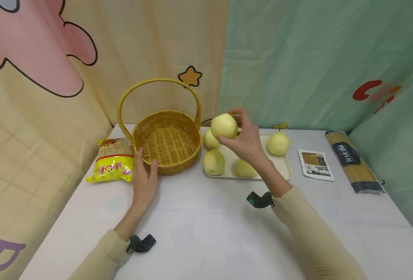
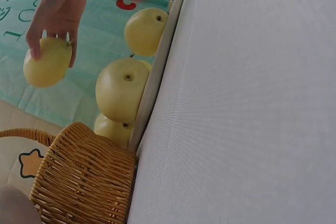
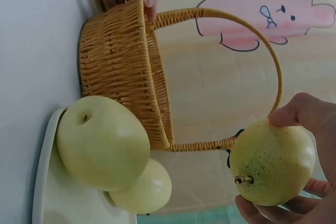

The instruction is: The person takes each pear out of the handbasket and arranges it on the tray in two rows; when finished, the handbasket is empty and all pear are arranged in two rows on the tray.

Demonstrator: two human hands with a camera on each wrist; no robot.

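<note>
My right hand (image 1: 246, 142) grips a round yellow-green pear (image 1: 224, 126), raised over the white tray (image 1: 284, 167). In the right wrist view, thumb and fingers go round the held pear (image 3: 273, 163), whose stem and dark specks show. Several more pears sit on the tray, one (image 1: 214, 162) at its front left corner and another (image 1: 278, 143) at its right end. To the tray's left stands a woven basket (image 1: 169, 169) with a tall hoop handle; bare weave shows inside. My left hand (image 1: 145, 184) holds the basket's rim at its front left.
A yellow-and-clear food packet (image 1: 112, 163) lies left of the basket, close to the left hand. Right of the tray are a small flat sachet (image 1: 315, 165) and a long pasta pack (image 1: 353, 161). Printed curtains (image 1: 297, 58) hang behind and beside the white table (image 1: 206, 233).
</note>
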